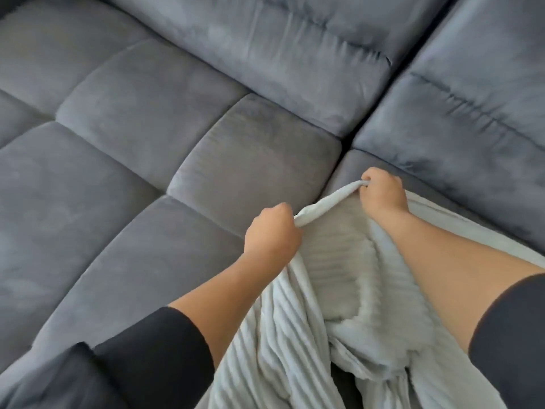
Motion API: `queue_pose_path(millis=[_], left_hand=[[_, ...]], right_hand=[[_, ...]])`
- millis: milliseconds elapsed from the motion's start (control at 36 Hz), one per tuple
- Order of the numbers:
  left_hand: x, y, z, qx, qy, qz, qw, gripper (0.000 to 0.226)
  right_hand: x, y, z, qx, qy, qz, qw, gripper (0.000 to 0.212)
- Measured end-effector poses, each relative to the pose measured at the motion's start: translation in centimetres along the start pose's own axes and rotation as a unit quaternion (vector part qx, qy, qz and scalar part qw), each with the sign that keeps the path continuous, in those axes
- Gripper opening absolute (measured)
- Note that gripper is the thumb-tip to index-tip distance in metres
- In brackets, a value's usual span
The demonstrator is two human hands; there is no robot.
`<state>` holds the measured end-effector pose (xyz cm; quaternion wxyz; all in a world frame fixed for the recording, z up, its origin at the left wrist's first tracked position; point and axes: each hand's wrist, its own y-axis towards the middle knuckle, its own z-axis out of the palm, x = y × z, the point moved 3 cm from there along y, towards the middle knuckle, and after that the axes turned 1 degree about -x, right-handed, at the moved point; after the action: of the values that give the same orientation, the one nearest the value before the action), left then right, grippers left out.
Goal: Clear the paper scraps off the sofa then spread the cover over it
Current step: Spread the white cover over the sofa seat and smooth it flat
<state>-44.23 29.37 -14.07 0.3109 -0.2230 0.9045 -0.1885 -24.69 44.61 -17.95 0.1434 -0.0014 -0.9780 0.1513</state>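
A pale grey ribbed cover (339, 278) lies bunched over the near right part of the dark grey tufted sofa (124, 160). My left hand (272, 234) grips the cover's upper edge in a fist. My right hand (382, 191) grips the same edge farther right, close to the corner where the seat meets the back cushions. The edge runs taut between the two fists. No paper scraps show on the visible seat.
Back cushions (289, 54) run along the top, and a second one (472, 98) stands at the right, forming a corner. The wide seat panels stretch to the left. Black sleeves (153, 358) cover my upper arms.
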Motion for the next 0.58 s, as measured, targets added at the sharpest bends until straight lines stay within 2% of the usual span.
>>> queue_pose_path(millis=[111, 167, 278, 333, 361, 444, 500, 528, 556, 583], left_hand=[[-0.2, 3.6, -4.0, -0.043, 0.117, 0.088, 0.988, 0.014], [-0.9, 5.1, -5.3, -0.047, 0.217, 0.133, 0.966, 0.021], [-0.2, 5.8, -5.2, 0.028, 0.390, 0.149, 0.908, 0.033], [0.4, 4.2, -4.5, 0.054, 0.414, 0.167, 0.893, 0.029], [0.9, 3.4, -4.3, 0.057, 0.403, 0.164, 0.899, 0.026], [2.8, 2.7, -4.2, 0.046, 0.341, 0.089, 0.935, 0.016], [4.0, 2.6, -4.8, 0.046, 0.187, -0.036, 0.981, 0.016], [4.4, 2.5, -4.9, 0.056, 0.053, -0.111, 0.991, 0.018], [4.5, 2.2, -4.9, 0.065, -0.093, -0.186, 0.976, 0.019], [4.2, 1.7, -4.8, 0.074, -0.229, -0.253, 0.937, 0.020]], right_hand=[[0.1, 0.0, 0.9, -0.015, -0.002, 0.008, 1.000, 0.039], [-0.1, 0.1, 1.2, -0.023, -0.006, 0.038, 0.999, 0.032], [-0.1, 0.2, 1.4, -0.011, -0.019, 0.066, 0.998, 0.017], [-0.3, -0.1, 1.5, -0.007, -0.005, 0.065, 0.998, 0.019], [-0.5, -0.2, 1.7, -0.006, 0.004, 0.065, 0.998, 0.021], [-0.9, -0.3, 2.0, 0.000, 0.033, 0.062, 0.997, 0.025], [-1.0, -0.4, 1.9, -0.004, 0.053, 0.062, 0.997, 0.023], [-1.1, -0.4, 1.9, -0.010, 0.063, 0.061, 0.996, 0.022], [-1.3, -0.5, 1.9, -0.019, 0.074, 0.060, 0.995, 0.020], [-1.4, -0.6, 1.9, -0.028, 0.088, 0.060, 0.994, 0.019]])
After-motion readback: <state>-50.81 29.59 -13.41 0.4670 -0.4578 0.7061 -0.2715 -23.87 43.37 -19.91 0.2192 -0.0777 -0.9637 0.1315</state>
